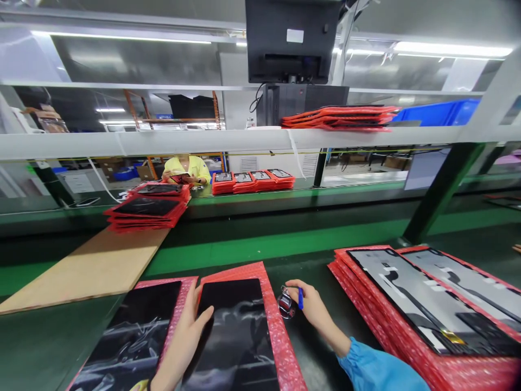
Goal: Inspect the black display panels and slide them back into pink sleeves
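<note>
Two screens point(234, 331) lie side by side on wraps point(285, 347). Right of them, on the table point(313, 358), is a little thing point(286, 304), then a big pile point(378, 304). Behind, to the left, another pile point(148, 209) sits on a board point(101, 260).

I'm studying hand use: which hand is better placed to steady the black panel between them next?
Left, probably: the left hand touches the black panel along its left edge, while the right hand holds a blue pen-like item.

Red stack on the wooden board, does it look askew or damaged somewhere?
Slightly askew: the stack has uneven layers, with edges jutting out at different angles at the far end of the wooden board. No damage is visible.
</note>
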